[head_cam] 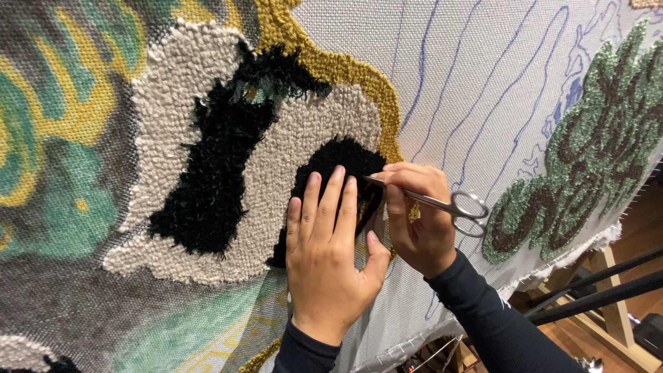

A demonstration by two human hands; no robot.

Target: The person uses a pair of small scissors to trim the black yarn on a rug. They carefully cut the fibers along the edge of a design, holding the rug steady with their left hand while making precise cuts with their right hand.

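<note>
A large tufted rug (207,159) hangs stretched on a backing cloth, with black, cream, mustard and green pile. My left hand (328,245) lies flat on it, fingers pressing the lower black patch (331,157). My right hand (418,221) is beside it, gripping small silver scissors (442,204). The scissor tips point left toward the black pile, just past my left fingertips. Their loop handles stick out to the right of my hand.
Bare white backing cloth (483,76) with blue drawn lines fills the upper right. A green and brown tufted patch (594,145) sits at the right edge. Below right are a wooden frame leg (615,304) and black bars (601,293).
</note>
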